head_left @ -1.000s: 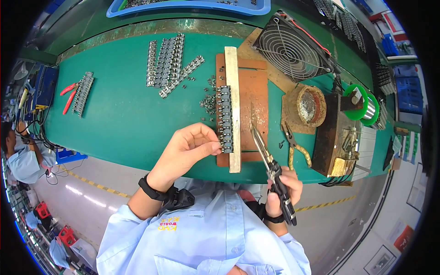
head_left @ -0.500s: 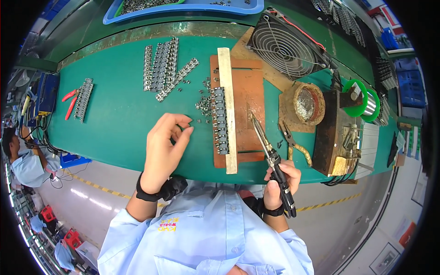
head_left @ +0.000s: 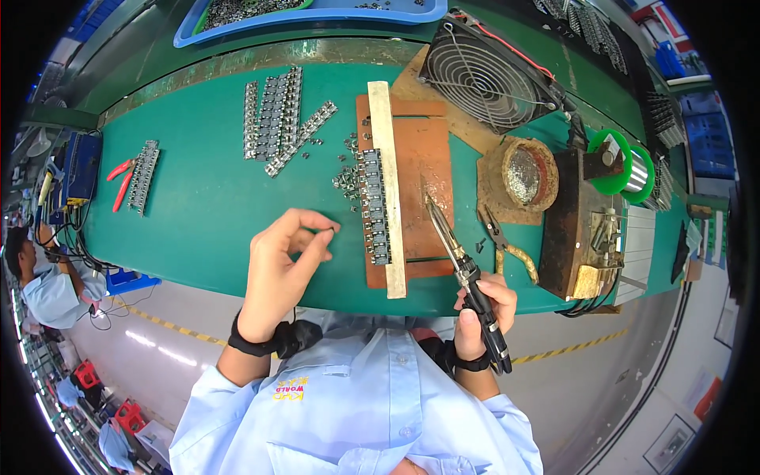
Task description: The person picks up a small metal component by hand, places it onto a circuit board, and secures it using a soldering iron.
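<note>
My left hand [head_left: 286, 255] is closed in a pinch on a small dark part [head_left: 334, 229], too small to name, over the green mat. My right hand [head_left: 488, 310] grips the black handle of a soldering iron [head_left: 469, 273]. The iron's tip points onto a reddish-brown board [head_left: 423, 170]. On that board lies a pale straight bar [head_left: 387, 190], with a strip of small electronic components [head_left: 375, 207] along its left side. Just left of the strip, a pile of loose small metal parts [head_left: 347, 182] is scattered.
Finished-looking strips [head_left: 275, 115] lie at the back; red-handled pliers [head_left: 121, 186] are far left. A fan [head_left: 483, 75], a round crusted pot [head_left: 524, 176], pliers [head_left: 499, 241] and a green solder spool [head_left: 629, 170] stand right. A blue tray [head_left: 317, 17] is behind; a co-worker [head_left: 51, 273] sits left.
The left-hand fingertips have closed together on a small dark part, just left of the loose pile. My right hand and the iron are nearly still; the whole view has shifted slightly.
</note>
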A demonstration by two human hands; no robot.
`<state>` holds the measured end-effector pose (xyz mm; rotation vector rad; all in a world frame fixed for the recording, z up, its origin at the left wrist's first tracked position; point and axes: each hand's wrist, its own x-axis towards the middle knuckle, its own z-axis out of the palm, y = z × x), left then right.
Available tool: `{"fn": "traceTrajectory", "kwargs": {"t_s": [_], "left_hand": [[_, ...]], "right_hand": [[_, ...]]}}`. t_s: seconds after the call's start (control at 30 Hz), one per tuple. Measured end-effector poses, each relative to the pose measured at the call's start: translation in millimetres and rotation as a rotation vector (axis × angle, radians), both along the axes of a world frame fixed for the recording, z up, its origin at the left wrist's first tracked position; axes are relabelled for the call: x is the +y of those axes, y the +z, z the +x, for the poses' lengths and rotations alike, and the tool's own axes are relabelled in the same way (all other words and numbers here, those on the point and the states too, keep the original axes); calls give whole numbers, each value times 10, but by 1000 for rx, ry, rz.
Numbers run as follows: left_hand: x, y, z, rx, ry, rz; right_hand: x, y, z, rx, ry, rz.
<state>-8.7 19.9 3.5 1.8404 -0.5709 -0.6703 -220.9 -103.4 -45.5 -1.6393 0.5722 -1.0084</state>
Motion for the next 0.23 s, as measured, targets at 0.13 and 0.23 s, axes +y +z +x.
{"fn": "traceTrajectory", "kwargs": {"t_s": [0.13,0.23], "left_hand": [[87,15,-20,361,-106,-93],[134,-37,-25,481,-283,-117]], "right_hand": [[-8,-3,-5,7,-4,-16],[1,5,-4,16,7,7]]}}
